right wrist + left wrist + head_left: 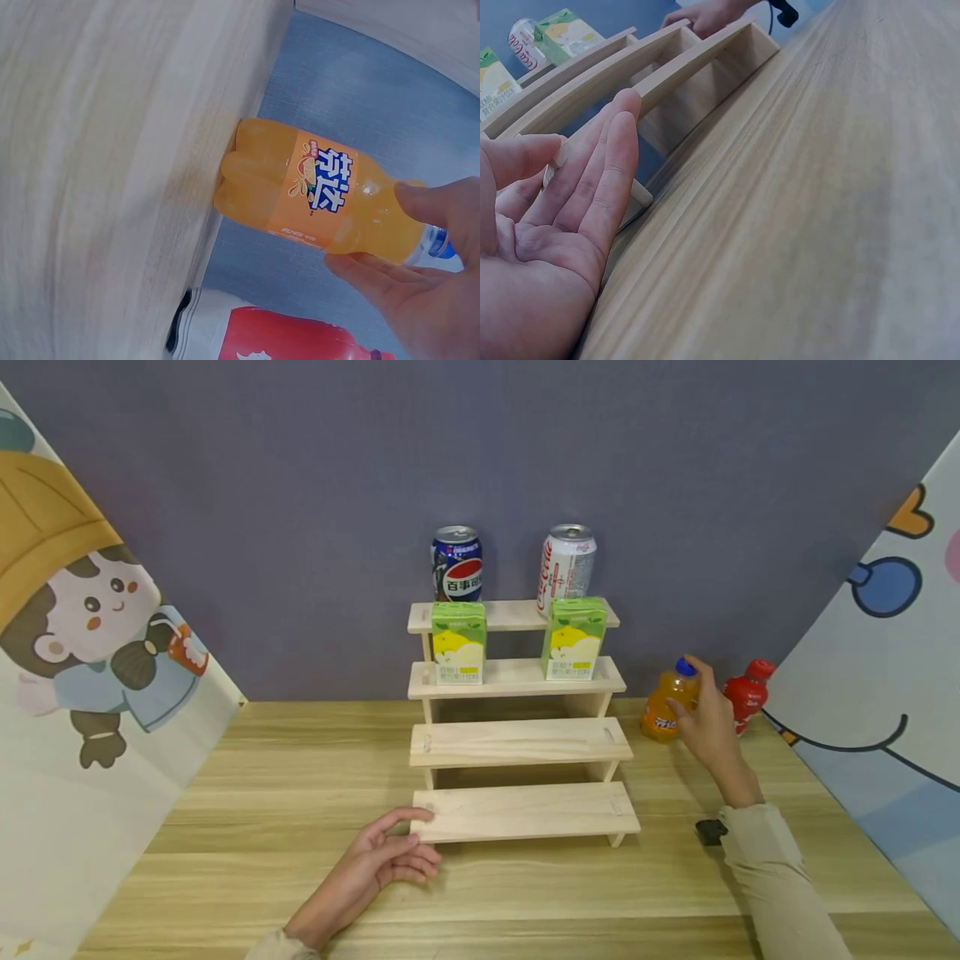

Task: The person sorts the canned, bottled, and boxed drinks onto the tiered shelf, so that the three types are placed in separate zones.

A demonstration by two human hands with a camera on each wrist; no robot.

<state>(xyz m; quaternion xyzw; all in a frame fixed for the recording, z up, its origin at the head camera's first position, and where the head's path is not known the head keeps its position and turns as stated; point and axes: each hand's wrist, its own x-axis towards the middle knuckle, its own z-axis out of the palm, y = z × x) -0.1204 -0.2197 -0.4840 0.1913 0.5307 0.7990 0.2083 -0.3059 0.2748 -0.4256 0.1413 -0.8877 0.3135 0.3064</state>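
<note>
A wooden stepped shelf [525, 812] stands in the middle of the table. My left hand [378, 860] holds the left end of its lowest step, the index finger on top and the thumb at the front corner. On the right, my right hand [708, 718] grips an orange soda bottle [307, 191] around its neck, just below the blue cap. The bottle stands upright, its base at the table. Beside it, partly behind the hand, is a red bottle [746, 693], whose white lower part shows in the right wrist view.
A blue cola can [457, 564] and a white cola can [567, 568] stand on the top step. Two green juice cartons, a left one [459, 647] and a right one [574, 643], stand one step lower. A small black object [709, 832] lies by the right sleeve. Printed panels flank the table.
</note>
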